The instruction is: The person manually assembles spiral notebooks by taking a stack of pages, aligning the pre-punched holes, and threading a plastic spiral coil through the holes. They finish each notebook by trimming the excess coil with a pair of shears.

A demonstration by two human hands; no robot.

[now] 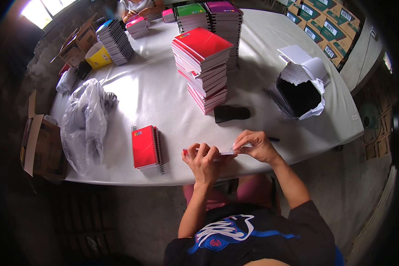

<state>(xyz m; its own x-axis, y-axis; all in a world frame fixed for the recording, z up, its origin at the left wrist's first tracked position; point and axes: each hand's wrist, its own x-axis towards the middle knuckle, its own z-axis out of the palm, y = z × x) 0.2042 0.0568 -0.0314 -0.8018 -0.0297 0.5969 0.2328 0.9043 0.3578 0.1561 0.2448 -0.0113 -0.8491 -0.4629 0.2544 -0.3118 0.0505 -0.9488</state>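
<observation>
Near the table's front edge my left hand (201, 163) is closed over a red-covered notebook (226, 154), which lies mostly hidden under the fingers. At the notebook's right end my right hand (255, 146) pinches a thin wire coil (232, 150); how far it is threaded through the pages is too small to tell. Left of my hands lies a small pile of red spiral notebooks (144, 146) with wire coils along their sides. Beyond my hands rises a tall, uneven stack of red-covered pads (203, 44), with a black object (232, 114) at its foot.
Green (191, 12) and purple notebook stacks (221, 9) stand behind. To the right, a torn white wrapping (317, 95) holds black coils (297, 91). A plastic bag (86, 124) and an open carton (44, 142) are at left. Another person (139, 6) sits across the table.
</observation>
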